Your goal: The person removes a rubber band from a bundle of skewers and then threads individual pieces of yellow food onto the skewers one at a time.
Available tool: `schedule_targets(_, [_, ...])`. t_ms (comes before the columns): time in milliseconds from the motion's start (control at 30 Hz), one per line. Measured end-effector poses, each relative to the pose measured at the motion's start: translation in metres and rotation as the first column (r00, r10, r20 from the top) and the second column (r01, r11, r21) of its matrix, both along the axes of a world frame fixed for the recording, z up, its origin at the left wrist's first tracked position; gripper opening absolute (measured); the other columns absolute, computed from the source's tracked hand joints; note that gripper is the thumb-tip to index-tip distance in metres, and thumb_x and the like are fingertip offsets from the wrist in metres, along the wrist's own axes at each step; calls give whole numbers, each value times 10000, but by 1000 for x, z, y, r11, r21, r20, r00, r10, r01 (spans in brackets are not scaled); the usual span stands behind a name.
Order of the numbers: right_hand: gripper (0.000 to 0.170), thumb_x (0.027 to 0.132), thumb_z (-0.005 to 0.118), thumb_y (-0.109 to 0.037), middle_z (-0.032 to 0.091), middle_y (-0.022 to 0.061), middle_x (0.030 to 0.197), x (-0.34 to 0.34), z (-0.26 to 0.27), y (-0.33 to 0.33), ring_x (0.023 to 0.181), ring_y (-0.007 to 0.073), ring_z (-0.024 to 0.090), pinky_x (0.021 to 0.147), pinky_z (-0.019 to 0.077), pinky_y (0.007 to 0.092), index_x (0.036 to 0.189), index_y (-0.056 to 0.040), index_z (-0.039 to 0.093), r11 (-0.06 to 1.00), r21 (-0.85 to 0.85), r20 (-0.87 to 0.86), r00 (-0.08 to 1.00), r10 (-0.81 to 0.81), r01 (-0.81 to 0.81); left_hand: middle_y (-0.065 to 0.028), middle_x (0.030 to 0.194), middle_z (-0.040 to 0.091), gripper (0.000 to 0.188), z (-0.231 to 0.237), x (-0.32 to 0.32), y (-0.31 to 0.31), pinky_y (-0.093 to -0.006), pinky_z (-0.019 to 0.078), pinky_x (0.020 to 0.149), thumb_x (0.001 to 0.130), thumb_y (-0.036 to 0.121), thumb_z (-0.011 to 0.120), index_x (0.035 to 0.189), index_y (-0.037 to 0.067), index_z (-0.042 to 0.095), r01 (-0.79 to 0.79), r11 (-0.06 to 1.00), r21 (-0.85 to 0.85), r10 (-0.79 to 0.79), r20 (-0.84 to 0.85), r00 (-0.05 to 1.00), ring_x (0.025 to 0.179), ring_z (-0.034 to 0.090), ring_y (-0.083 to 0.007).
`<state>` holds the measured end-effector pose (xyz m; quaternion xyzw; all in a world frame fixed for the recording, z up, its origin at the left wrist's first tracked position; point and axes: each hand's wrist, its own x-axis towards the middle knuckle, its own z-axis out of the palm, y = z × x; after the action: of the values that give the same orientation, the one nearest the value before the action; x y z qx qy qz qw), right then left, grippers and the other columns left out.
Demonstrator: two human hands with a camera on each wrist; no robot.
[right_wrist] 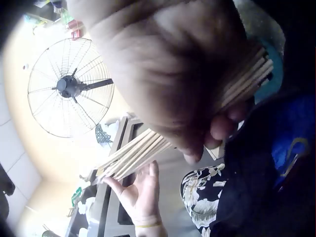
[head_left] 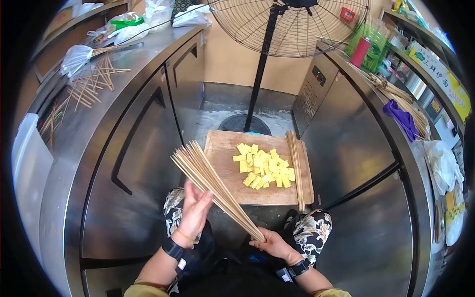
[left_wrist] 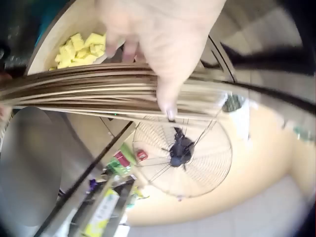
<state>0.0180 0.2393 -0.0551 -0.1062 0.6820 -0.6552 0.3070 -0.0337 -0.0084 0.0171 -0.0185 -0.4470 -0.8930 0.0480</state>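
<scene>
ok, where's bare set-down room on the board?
On the brown wooden board: far-left corner, between its left edge and the heaped yellow rectangular pieces; narrow strip between heap and near edge. Crowded: centre, and right side under a bundle of thin tan sticks. The held tan sticks hide near-left.

Standing fan (head_left: 262,67) between steel counters (head_left: 143,203), purple cloth (head_left: 402,120) on the right-hand one

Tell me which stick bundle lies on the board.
The bundle just right of the yellow pieces; others are in the right hand or on the steel counters.
</scene>
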Motion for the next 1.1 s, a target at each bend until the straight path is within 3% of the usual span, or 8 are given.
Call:
schedule_targets(67, [142, 880, 656, -136, 522, -50, 751, 1, 0, 0, 678, 29, 492, 566, 394, 177, 962, -82, 552, 992, -79, 109, 988, 106, -98, -141, 1282, 517, 533, -2, -3, -5, -490, 368, 1046, 875, 314, 633, 1303, 69, 432, 381, 860, 341, -370, -99, 924, 1244, 460, -302])
schedule_targets(167, [170, 867, 675, -143, 537, -41, 745, -1, 6, 0, 650, 38, 511, 554, 412, 182, 963, -76, 552, 977, -35, 299, 930, 212, -211, -108, 1126, 594, 445, -4, -8, -4, -492, 374, 1037, 908, 280, 595, 1270, 61, 456, 440, 850, 289, -423, -123, 898, 1134, 540, -270])
schedule_targets(200, [189, 858, 688, -148, 540, -39, 740, -2, 4, 1, 640, 41, 517, 547, 420, 185, 965, -72, 553, 976, -47, 254, 942, 219, -214, -55, 926, 598, 336, -5, -10, 0, -462, 401, 1017, 927, 259, 571, 1185, 55, 502, 375, 882, 285, -373, -67, 926, 974, 580, -216])
schedule_targets(400, [313, 803, 751, -178, 551, -15, 736, 4, -10, 11, 604, 53, 531, 528, 469, 208, 1009, -38, 561, 968, 181, 261, 957, 124, -175, -13, 801, 501, 203, 8, -13, 9, -418, 447, 946, 949, 266, 536, 1010, 74, 517, 176, 958, 225, -192, 49, 980, 823, 537, -165])
schedule_targets(700, [191, 847, 701, -141, 504, -42, 690, 1, 21, -7, 557, 39, 489, 490, 403, 173, 888, -58, 534, 995, 21, 266, 960, 85, -94, -18, 824, 500, 196, -17, -1, 28, -407, 453, 935, 960, 276, 515, 1005, 85, 507, 175, 932, 317, -219, 108, 970, 828, 524, -168])
schedule_targets(900, [175, 878, 664, -174, 511, -44, 676, 8, 24, 16, 566, 30, 480, 506, 385, 173, 891, -57, 534, 975, -106, 349, 911, 219, -194, -131, 1105, 570, 268, -3, 6, 24, -434, 431, 995, 961, 207, 515, 1174, 48, 488, 238, 914, 329, -305, 171, 937, 1085, 557, -253])
schedule_targets(1033, [281, 880, 660, -278, 575, 20, 790, 3, 21, 31, 738, 94, 532, 659, 447, 244, 977, -28, 574, 878, 146, -9, 887, 461, -455, -166, 1187, 544, 350, -5, 12, 27, -467, 439, 991, 953, 207, 524, 1244, 30, 440, 349, 900, 261, -409, 231, 883, 1110, 552, -293])
schedule_targets(1100, [313, 876, 667, -296, 601, 23, 843, -5, 38, 31, 810, 102, 535, 743, 449, 256, 1013, -28, 582, 891, 244, -31, 915, 402, -383, -137, 1133, 558, 327, -8, 10, 28, -473, 467, 958, 954, 205, 522, 1229, 37, 462, 322, 917, 234, -373, 220, 901, 1061, 572, -271])
